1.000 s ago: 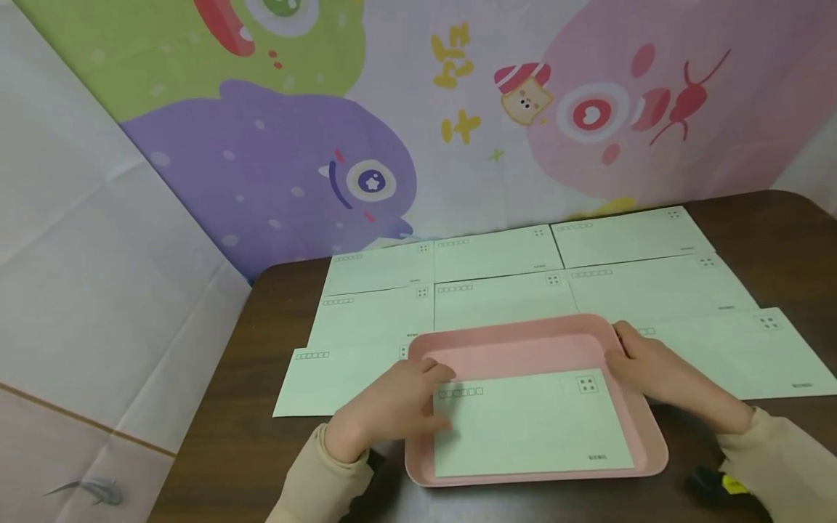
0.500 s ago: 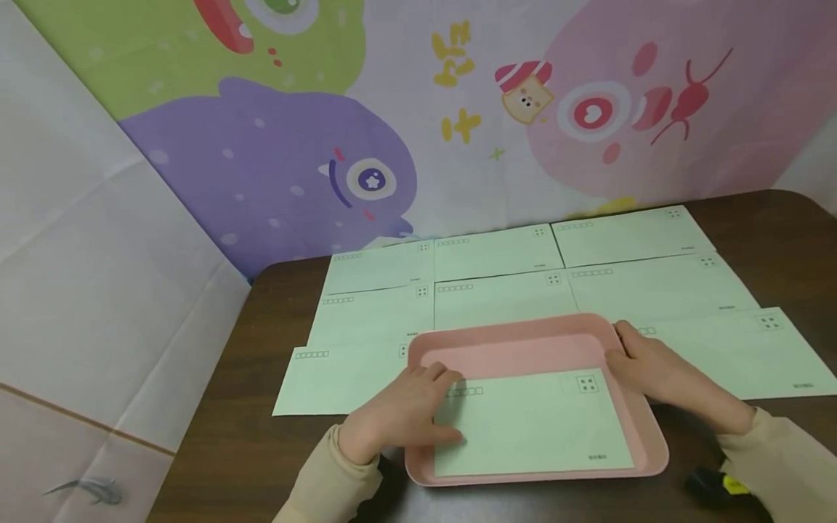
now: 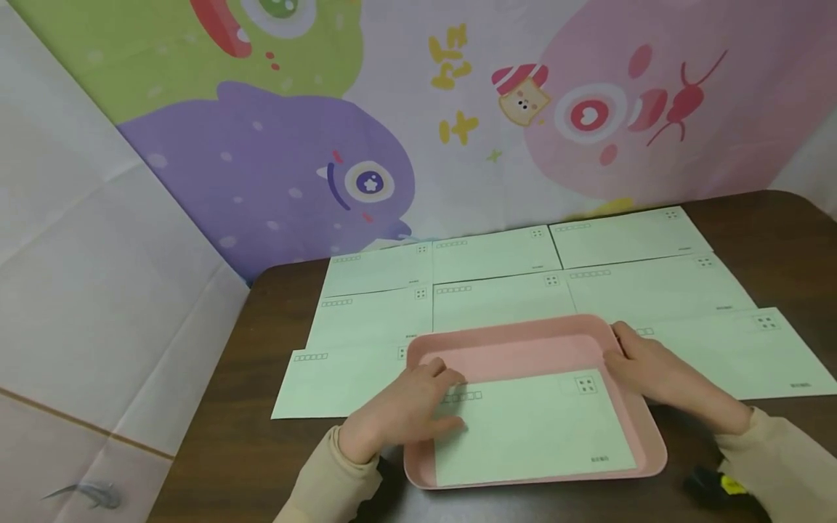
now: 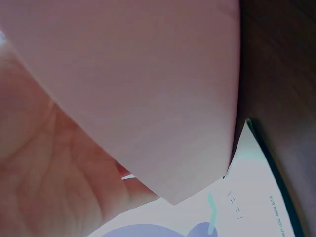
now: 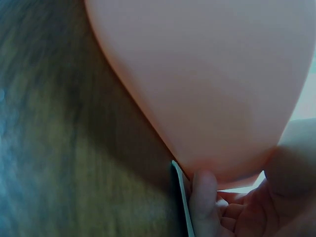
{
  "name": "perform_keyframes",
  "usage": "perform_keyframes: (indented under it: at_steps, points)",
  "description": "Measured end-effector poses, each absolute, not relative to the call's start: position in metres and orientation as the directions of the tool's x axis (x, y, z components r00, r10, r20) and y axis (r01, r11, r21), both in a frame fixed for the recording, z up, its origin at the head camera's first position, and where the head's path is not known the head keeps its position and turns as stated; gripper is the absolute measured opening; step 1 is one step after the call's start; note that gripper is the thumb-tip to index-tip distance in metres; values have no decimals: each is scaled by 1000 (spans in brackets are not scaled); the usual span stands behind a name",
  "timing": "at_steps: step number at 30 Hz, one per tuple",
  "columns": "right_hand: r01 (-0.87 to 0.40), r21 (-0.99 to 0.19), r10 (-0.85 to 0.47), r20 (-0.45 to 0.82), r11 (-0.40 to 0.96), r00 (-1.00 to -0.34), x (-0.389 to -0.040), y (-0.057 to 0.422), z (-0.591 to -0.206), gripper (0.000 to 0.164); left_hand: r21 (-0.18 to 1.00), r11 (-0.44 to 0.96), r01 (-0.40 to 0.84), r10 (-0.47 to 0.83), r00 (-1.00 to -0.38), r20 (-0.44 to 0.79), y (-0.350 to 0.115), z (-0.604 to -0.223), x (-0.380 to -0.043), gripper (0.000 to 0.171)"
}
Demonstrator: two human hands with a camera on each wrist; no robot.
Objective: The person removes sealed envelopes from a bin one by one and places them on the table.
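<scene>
A pink tray (image 3: 510, 334) stands at the table's front, with a pale envelope (image 3: 530, 436) inside it. The envelope bears a row of small boxes and a stamp square. My left hand (image 3: 405, 407) reaches over the tray's left wall, thumb and fingers spread apart over the envelope's left end. Its fingertips seem to touch the paper; any pinch is not visible. In the left wrist view the palm (image 4: 59, 163) lies beside the tray's outer wall (image 4: 163, 98). My right hand (image 3: 647, 363) grips the tray's right rim, thumb inside and fingers outside.
Several matching envelopes (image 3: 497, 258) lie in rows on the dark wooden table (image 3: 281, 312) behind and beside the tray. A cartoon-printed cloth (image 3: 275, 160) rises behind the table. A dark object with a yellow patch (image 3: 732, 485) lies by the right sleeve.
My left hand has moved right, farther over the envelope. The envelope's left end has shifted slightly toward the tray's near wall. My right hand keeps its grip on the tray.
</scene>
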State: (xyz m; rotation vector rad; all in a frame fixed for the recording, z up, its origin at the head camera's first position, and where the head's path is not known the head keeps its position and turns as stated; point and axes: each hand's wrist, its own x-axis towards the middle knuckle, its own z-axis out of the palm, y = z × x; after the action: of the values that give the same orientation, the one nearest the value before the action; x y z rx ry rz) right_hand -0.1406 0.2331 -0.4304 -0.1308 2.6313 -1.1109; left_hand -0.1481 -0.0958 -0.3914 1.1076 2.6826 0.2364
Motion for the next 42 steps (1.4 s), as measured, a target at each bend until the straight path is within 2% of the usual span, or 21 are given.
perform_keyframes:
  at_steps: [6, 10, 21, 27, 38, 42]
  points:
    - [3, -717, -199, -198, 698, -960, -140, 232, -432, 38, 290, 693, 660, 703, -708, -70, -95, -391, -149, 22]
    - [2, -712, -195, -194, 702, -961, -140, 232, -432, 36, 297, 680, 671, 708, -706, -26, -95, -389, -149, 15]
    - [-23, -704, -209, -179, 710, -961, -140, 234, -435, 35, 311, 633, 708, 738, -674, 32, -98, -380, -148, 17]
    - [-4, -712, -208, -199, 703, -958, -141, 235, -433, 35, 317, 641, 699, 724, -688, 51, -99, -377, -149, 16]
    - [-16, -712, -225, -200, 702, -954, -141, 235, -430, 37, 339, 581, 740, 732, -657, 180, -102, -374, -151, 19]
    - [-29, -713, -236, -193, 700, -952, -140, 236, -428, 38, 371, 576, 728, 710, -671, 214, -103, -371, -150, 18]
